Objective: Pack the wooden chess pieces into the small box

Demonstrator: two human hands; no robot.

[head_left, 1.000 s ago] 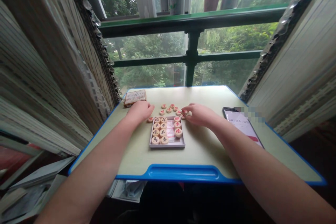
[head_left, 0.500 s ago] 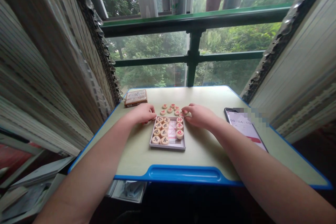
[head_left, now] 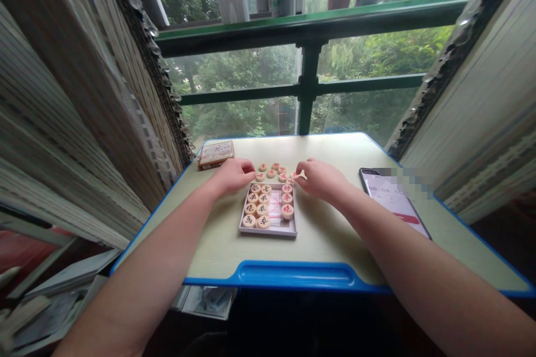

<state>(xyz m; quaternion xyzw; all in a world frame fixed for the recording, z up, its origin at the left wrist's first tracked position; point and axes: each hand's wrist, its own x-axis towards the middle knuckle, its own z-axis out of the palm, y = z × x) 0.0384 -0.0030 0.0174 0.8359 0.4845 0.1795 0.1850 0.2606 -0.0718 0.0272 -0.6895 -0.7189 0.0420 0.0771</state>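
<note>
Loose xiangqi pieces [head_left: 272,172], a small cluster of round wooden discs with red characters, lie between the two hands, just above the top edge of a shallow tray [head_left: 268,232]. The tray sits directly below and between the hands. It holds eleven discs, red-marked in the right column [head_left: 287,211], black-marked in the others, with a printed red grid showing in the gap.

Hands are apart, one either side of the cluster, neither clamped on anything I can confirm. Left hand [head_left: 229,176] is curled, fingers toward the cluster's left edge, above the tray's top-left corner. Right hand [head_left: 320,179] has its fingertips [head_left: 298,174] at the cluster's right edge, on or just beside a disc; can't tell if it's pinched.

Change: left hand has moved up from the tray's left side. The lone disc left of the tray is out of view, either hidden or in that hand; can't tell. Tray count unchanged.

Left of the left hand: a printed cardboard box [head_left: 215,154]. Right of the right hand: a phone [head_left: 393,198] showing a running timer. All on a pale desk with a blue rim [head_left: 293,275].
</note>
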